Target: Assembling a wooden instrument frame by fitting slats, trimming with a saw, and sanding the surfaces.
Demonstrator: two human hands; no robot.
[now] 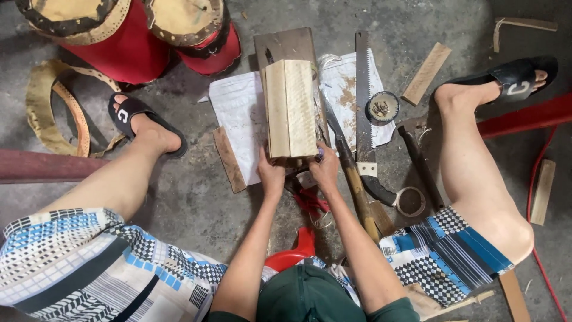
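Both hands grip the near end of the wooden block (290,107), which stands on the floor at 12 o'clock: left hand (271,176) and right hand (325,169) fingers closed around it. Keep grip even; hold block clear of the saw (363,107) at 2 o'clock.

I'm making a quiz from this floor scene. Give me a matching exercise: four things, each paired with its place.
1. wooden block
2. handsaw
3. red drums
4. tape roll

a. top left, by a sandalled foot
b. right of the block, blade lying on white paper
c. between left hand and right hand
d. beside the right knee

Pairs: 1-c, 2-b, 3-a, 4-d
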